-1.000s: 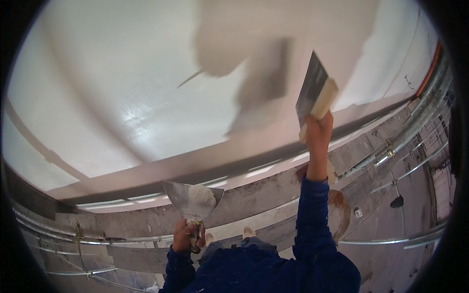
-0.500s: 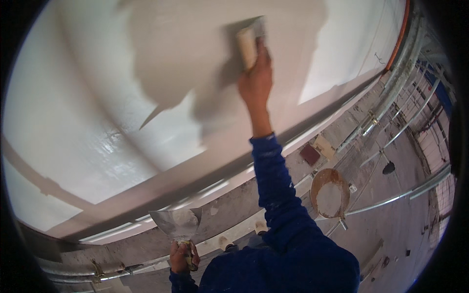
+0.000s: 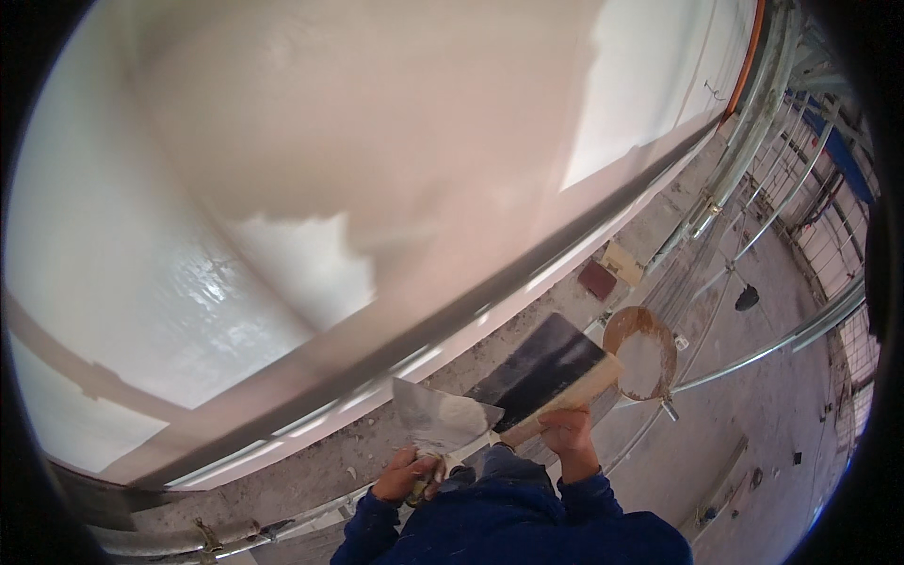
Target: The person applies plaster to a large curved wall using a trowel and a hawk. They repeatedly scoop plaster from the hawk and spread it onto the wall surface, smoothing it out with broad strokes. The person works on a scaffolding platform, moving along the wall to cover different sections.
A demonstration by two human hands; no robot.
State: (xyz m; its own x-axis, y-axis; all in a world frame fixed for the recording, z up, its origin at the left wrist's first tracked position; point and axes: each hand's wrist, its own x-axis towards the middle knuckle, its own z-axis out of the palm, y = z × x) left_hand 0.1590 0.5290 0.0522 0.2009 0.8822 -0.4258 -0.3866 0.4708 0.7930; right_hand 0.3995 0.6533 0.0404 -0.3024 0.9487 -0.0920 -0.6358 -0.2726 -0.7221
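Paste (image 3: 463,417) coating metal scraper (image 3: 416,407), L hand (image 3: 401,476) gripping it, R hand (image 3: 568,433) holding wood-backed rect. blade (image 3: 541,363), edges crowding, room opening toward wall (image 3: 443,141)

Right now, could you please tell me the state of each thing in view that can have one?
Left hand: closed around the putty knife.
Right hand: closed on the wide scraper.
Putty knife: held, pale paste on its blade.
Wide scraper: held, off the wall; contact with the putty knife unclear.
Bucket: open, pale material inside.
Wall: partly lit, partly shaded.
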